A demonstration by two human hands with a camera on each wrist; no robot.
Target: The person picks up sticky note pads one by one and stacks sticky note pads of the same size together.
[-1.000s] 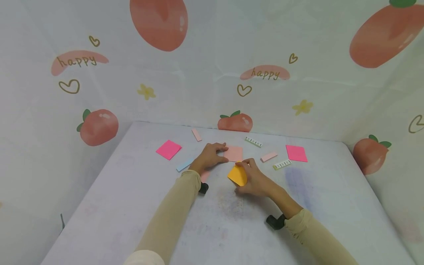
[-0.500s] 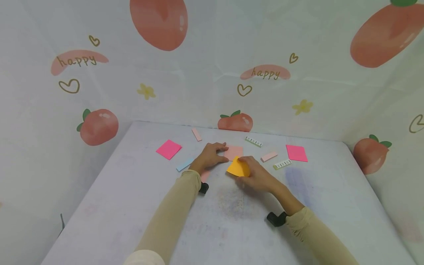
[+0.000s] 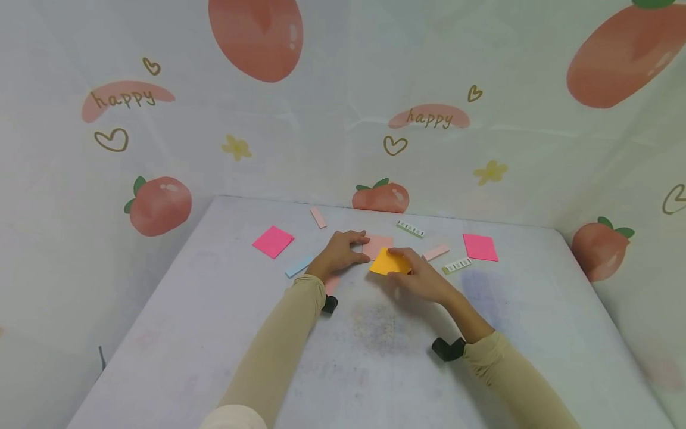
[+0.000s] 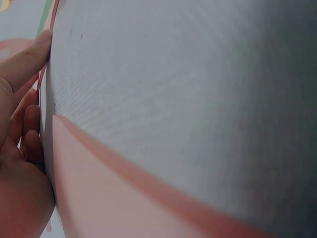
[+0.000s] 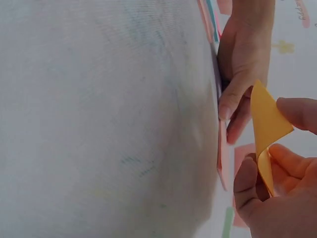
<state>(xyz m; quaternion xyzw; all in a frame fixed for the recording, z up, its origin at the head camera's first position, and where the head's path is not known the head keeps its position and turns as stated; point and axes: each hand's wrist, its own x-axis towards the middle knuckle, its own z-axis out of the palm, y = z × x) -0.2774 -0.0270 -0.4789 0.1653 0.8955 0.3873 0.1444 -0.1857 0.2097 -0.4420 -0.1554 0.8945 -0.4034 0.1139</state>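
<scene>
- Head view, nearest first: two beige sleeves reach forward over the white table, each wrist wearing a small black camera.
- Right hand pinches the orange sticky note between thumb and fingers; the right wrist view shows the sheet bent and lifted clear of the table, so it is not yet stuck down.
- Left hand rests on the table with fingers loosely curled, its fingertips touching the near-left edge of the pale pink sticky note; I cannot tell how firmly it presses.
- Orange note hangs just in front of the pale pink one, its far edge overlapping that note's near edge as seen from the head.
- By my judgement the orange sheet is picked up and brought to the pale pink one, but laying it flat remains to be done.
- Just beside the left wrist lies a light blue strip.
- Farther out: a bright pink note on the left, another on the right, a pink strip, two printed label strips, and a pink strip at the back, all untouched.
- Peach-patterned backdrop stands behind the table.
</scene>
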